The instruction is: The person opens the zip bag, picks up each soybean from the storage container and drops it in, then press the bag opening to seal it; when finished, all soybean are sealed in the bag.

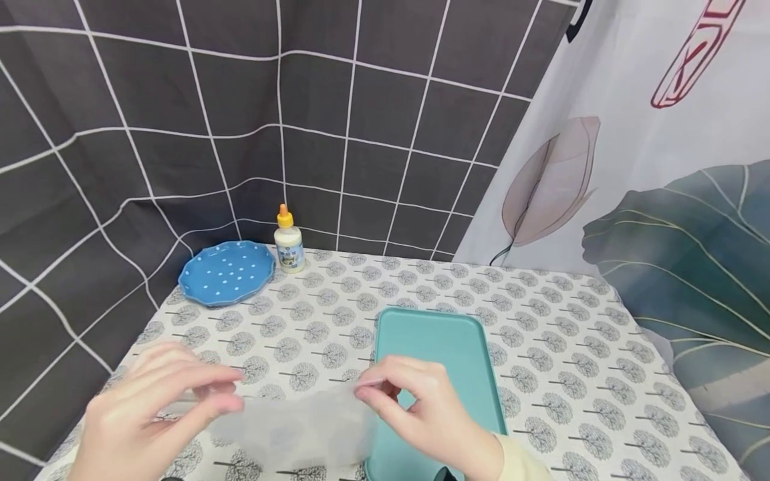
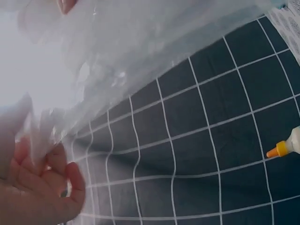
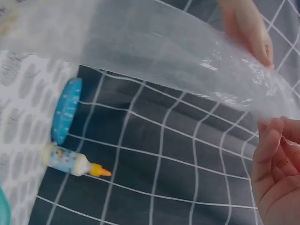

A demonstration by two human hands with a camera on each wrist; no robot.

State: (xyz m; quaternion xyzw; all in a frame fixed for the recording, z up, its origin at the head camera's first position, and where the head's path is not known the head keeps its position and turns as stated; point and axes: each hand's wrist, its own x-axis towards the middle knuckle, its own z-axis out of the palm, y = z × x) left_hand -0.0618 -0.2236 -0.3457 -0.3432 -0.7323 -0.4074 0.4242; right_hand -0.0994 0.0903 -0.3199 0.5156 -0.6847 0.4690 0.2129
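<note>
A translucent plastic bag [image 1: 301,431] hangs between both hands above the table, its film thin and partly blurred. My right hand [image 1: 421,404] pinches one upper corner between thumb and forefinger. On the other side my left hand [image 1: 159,401] has the film between its thumb and fingers, as the left wrist view shows. Seen from the right wrist, the bag [image 3: 154,51] stretches out long and flat, crinkled and shiny close to the hands. Its far end is faintly brownish there.
A turquoise tray [image 1: 433,334] lies under and beyond the right hand. At the back left stand a blue dotted plate [image 1: 225,274] and a white glue bottle [image 1: 290,247] with an orange tip. A tree-patterned cloth [image 1: 541,374] covers the table; dark checked curtain [image 1: 313,100] hangs behind.
</note>
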